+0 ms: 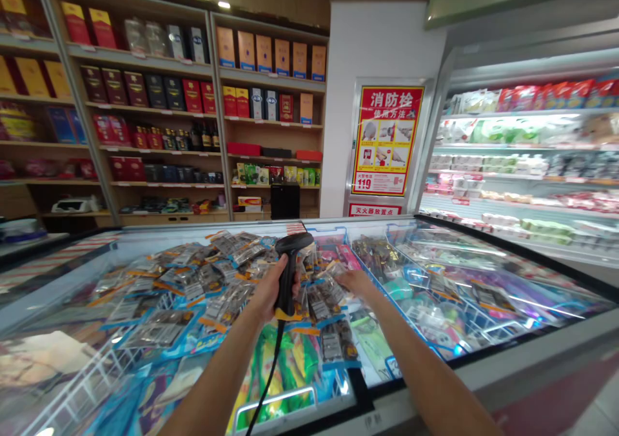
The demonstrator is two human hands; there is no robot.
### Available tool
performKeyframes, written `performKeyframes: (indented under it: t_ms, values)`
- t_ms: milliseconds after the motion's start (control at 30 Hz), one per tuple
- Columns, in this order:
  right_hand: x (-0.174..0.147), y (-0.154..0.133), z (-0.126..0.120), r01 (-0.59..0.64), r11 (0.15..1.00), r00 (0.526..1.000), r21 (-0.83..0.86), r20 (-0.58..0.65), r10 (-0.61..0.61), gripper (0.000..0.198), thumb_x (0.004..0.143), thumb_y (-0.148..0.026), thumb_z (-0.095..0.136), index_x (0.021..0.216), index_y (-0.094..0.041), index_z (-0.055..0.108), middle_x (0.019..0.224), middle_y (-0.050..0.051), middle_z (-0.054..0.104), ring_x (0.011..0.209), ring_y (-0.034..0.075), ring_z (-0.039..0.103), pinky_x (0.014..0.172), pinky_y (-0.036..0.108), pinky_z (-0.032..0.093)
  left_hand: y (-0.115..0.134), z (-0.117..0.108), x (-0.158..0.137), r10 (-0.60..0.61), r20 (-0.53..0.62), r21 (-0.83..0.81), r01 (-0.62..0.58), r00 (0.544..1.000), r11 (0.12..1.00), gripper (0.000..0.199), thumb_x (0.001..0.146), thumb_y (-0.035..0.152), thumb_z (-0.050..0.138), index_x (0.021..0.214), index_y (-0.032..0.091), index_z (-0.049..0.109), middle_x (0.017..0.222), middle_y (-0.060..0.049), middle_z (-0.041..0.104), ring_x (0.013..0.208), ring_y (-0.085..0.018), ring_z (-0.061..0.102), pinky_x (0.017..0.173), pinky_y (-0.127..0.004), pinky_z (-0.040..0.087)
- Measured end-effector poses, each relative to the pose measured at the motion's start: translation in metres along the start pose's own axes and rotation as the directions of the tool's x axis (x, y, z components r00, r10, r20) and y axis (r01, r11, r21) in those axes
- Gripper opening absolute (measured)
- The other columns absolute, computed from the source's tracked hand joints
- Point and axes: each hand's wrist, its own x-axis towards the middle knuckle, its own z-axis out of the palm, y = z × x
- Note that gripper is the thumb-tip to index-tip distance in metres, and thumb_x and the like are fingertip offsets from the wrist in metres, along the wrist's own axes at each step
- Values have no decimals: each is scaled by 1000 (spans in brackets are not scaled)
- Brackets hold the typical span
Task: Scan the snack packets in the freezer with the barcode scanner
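My left hand [267,293] is wrapped around the handle of a black and yellow barcode scanner [287,275]. The scanner stands upright above the packets, its head at the top and a black cable [273,371] running down toward me. To the right, my right hand [356,282] reaches over the pile, its fingers closed at the edge of a clear packet [333,271]; the fingertips are partly hidden. Many flat clear packets [227,294] with dark contents, white labels and orange and blue edges lie heaped around both hands on the glass-topped chest freezer [358,416].
Under the glass are white wire baskets [91,375] and green and yellow bags [290,358]. Shelves of boxes and bottles [155,94] stand behind. A red fire-hydrant poster [387,139] hangs on the wall, and a lit refrigerated display [527,146] stands at right.
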Motion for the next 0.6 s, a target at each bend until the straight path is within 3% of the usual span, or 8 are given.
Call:
performKeyframes:
  t_ms: [100, 200, 333, 600]
  values:
    - [6, 13, -21, -2, 979, 997, 204, -70, 17, 30, 63, -41, 49, 80, -17, 60, 67, 4, 63, 60, 18, 57, 49, 27, 41, -2, -4, -11, -44, 22, 8, 44, 999, 999, 33, 72, 45, 47, 86, 15, 50, 55, 2, 50, 40, -6, 45, 36, -17, 32]
    - [17, 29, -38, 108, 924, 967, 367, -254, -12, 35, 61, -34, 51, 91, -17, 57, 80, 5, 64, 71, 19, 59, 58, 28, 44, -2, -5, -16, -43, 33, 43, 42, 999, 998, 31, 71, 45, 48, 84, 16, 49, 56, 2, 51, 41, -6, 45, 37, -17, 32]
    - [29, 44, -43, 200, 933, 908, 298, -414, -63, 35, 61, -31, 49, 90, -14, 58, 80, 5, 64, 76, 20, 57, 67, 29, 43, -7, -1, -15, -51, 39, 114, 46, 998, 992, 32, 70, 46, 49, 73, 14, 48, 55, 1, 52, 41, -7, 46, 39, -18, 33]
    - [26, 44, -38, 196, 966, 898, 170, -428, -107, 37, 63, -33, 45, 90, -12, 59, 80, 6, 64, 75, 19, 56, 67, 28, 42, -24, 15, -15, -56, 146, 98, 42, 988, 994, 37, 70, 46, 49, 87, 14, 51, 55, 2, 51, 42, -7, 46, 41, -19, 33]
